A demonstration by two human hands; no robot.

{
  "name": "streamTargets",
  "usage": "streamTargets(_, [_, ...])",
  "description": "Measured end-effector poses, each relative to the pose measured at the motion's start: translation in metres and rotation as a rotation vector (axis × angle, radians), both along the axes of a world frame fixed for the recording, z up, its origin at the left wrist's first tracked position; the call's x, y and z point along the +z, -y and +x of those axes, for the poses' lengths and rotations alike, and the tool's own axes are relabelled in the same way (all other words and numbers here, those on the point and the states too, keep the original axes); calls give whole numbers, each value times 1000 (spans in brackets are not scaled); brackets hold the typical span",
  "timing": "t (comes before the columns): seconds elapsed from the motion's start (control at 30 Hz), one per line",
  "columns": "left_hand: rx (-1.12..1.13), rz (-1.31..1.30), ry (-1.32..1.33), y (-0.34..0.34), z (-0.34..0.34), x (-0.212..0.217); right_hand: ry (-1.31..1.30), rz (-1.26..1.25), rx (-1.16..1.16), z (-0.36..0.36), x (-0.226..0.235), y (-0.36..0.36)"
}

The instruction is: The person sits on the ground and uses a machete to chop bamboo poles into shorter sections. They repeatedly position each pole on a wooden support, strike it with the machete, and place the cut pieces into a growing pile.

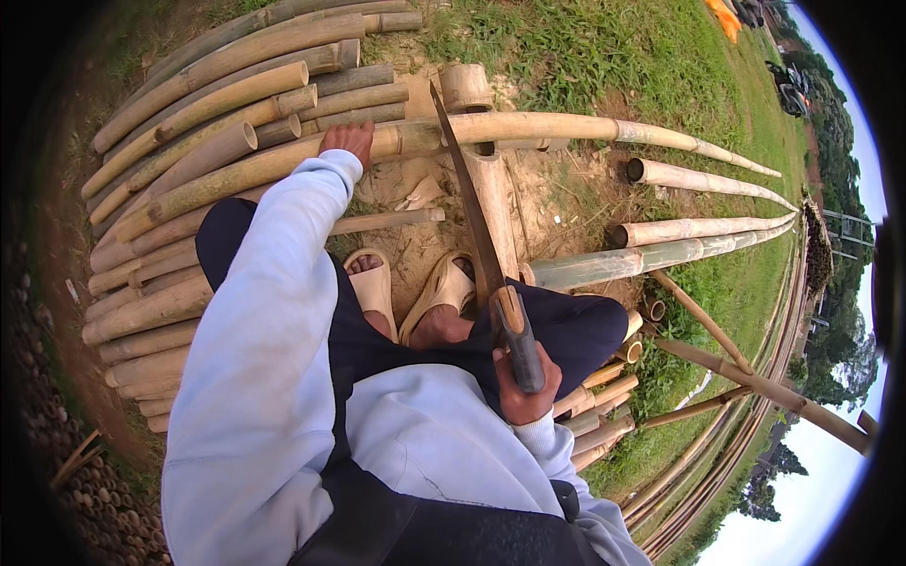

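My right hand (pixel 525 389) is closed round the dark handle of a handsaw (pixel 469 193). Its long blade points away from me and crosses a long bamboo pole (pixel 547 126); whether the teeth touch the pole cannot be made out. On that same pole, left of the blade, my left hand (pixel 351 141) is wrapped over the top, fingers curled out of sight. The pole runs from the stack at the left out to the far right. Beneath it, near the blade, lies a thick bamboo piece (pixel 493 208) under the crossing.
Cut bamboo lengths (pixel 156 311) are piled at the left. Longer poles (pixel 698 179) lie on the grass at right, with a slanting bamboo frame (pixel 764 389) nearer me. My sandalled feet (pixel 373 288) rest on bare dirt between my knees. A motorcycle (pixel 791 92) stands far off.
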State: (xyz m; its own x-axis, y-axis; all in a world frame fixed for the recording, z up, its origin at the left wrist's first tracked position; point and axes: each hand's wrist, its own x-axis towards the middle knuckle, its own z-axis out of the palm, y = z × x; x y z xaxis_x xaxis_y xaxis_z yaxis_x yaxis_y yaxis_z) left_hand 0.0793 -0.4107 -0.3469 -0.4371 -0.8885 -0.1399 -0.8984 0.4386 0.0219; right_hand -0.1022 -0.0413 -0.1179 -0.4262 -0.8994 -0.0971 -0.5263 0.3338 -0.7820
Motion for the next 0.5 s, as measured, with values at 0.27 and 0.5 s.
streamTargets(0.27, [-23, -86, -49, -6, 6, -14, 3, -124, 55, -4, -63, 109])
streamTargets(0.5, [-32, -82, -30, -5, 7, -19, -26, -110, 19, 4, -111, 150])
